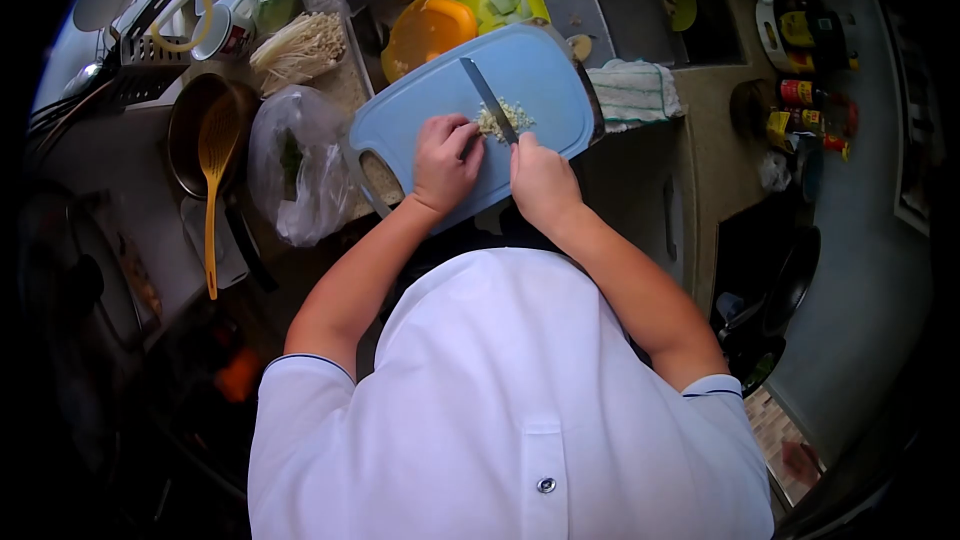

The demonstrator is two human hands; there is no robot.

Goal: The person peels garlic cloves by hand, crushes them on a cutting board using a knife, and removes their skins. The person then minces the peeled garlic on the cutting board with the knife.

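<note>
A light blue cutting board (415, 125) lies tilted across the counter and the sink edge. On it is a small pile of finely chopped pale bits that look like garlic (520, 118). My right hand (543, 180) grips the handle of a kitchen knife (484, 88), whose dark blade lies across the pile and points away to the upper left. Just left of the pile, my left hand (445, 162) rests on the board with its fingers curled together. What is under those fingertips, if anything, is hidden.
Behind the board, an orange bowl (400, 40) and a green tray with pale pieces (512, 2) stand in the sink. Enoki mushrooms (300, 48), a plastic bag (320, 165) and a pot (185, 130) with a yellow slotted spatula (213, 155) are left; a cloth (632, 92) and bottles (800, 95) right.
</note>
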